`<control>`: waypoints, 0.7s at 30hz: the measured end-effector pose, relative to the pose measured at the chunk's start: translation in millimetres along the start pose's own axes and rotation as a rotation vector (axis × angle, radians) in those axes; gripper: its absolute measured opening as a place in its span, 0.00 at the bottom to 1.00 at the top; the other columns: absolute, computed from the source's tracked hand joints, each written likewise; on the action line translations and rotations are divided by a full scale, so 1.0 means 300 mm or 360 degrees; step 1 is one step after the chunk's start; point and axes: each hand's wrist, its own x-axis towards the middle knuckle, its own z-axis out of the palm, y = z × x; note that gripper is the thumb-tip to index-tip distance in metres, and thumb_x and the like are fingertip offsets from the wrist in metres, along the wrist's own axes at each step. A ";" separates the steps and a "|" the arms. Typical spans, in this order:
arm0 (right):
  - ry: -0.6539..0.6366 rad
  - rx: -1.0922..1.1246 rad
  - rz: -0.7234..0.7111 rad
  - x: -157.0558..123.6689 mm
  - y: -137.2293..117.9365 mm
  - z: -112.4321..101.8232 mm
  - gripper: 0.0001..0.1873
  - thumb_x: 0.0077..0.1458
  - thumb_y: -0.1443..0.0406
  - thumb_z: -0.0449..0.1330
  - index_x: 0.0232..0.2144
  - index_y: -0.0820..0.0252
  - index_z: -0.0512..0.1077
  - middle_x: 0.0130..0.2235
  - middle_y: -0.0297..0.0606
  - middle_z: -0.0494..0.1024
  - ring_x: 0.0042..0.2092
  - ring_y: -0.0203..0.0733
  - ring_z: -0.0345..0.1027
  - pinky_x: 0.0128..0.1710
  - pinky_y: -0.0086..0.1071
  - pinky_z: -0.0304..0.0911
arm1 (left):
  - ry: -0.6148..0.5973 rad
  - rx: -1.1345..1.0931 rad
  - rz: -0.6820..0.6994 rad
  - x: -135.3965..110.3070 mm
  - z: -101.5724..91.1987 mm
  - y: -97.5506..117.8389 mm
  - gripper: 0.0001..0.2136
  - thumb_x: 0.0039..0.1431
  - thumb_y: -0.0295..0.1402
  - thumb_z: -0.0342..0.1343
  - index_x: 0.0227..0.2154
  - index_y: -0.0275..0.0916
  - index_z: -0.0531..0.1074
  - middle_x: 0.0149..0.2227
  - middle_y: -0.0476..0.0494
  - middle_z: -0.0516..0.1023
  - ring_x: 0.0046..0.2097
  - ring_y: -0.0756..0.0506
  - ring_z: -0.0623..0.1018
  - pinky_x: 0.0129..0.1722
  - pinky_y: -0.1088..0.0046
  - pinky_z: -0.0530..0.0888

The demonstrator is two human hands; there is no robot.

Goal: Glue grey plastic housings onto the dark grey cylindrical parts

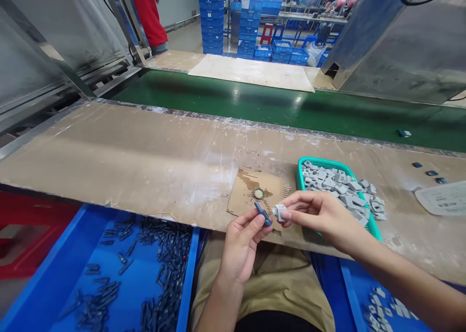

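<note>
Your lap (pixel 302 288) lies nearest. Beyond it, at the table's (pixel 163 152) edge, your left hand (pixel 241 242) pinches a blue peg (pixel 263 214), your right hand (pixel 322 214) a grey block (pixel 280 212) just beside it; steady, square alignment seems advisable.

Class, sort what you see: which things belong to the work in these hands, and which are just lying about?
In the work:
dark blue piece, in the left hand
light grey piece, in the right hand
green basket of grey pieces
blue bin of dark pieces

Seemingly just lying about:
small red stool
clear plastic bag
pale sheet
</note>
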 end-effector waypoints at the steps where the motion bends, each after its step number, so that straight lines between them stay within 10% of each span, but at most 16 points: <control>1: 0.0007 -0.0019 -0.0004 -0.007 -0.002 0.000 0.14 0.42 0.58 0.67 0.30 0.61 0.75 0.27 0.38 0.79 0.30 0.40 0.73 0.33 0.30 0.68 | -0.0002 0.0008 0.0012 0.000 0.002 -0.003 0.12 0.42 0.29 0.68 0.31 0.31 0.76 0.31 0.40 0.77 0.31 0.51 0.76 0.33 0.82 0.75; 15: -0.0275 0.0013 -0.0077 0.032 0.051 0.015 0.18 0.44 0.57 0.65 0.33 0.65 0.75 0.32 0.42 0.80 0.35 0.43 0.74 0.36 0.32 0.68 | -0.0017 0.1011 0.0482 -0.023 0.008 0.025 0.08 0.48 0.35 0.64 0.30 0.36 0.77 0.31 0.43 0.76 0.33 0.45 0.77 0.37 0.74 0.76; 21: 0.0523 -0.0699 -0.0231 0.255 0.005 -0.180 0.13 0.47 0.59 0.63 0.33 0.63 0.76 0.33 0.37 0.80 0.38 0.42 0.73 0.38 0.29 0.66 | 0.0922 0.1389 0.0813 -0.072 -0.124 0.130 0.18 0.44 0.43 0.64 0.38 0.40 0.75 0.36 0.42 0.77 0.40 0.41 0.76 0.47 0.70 0.72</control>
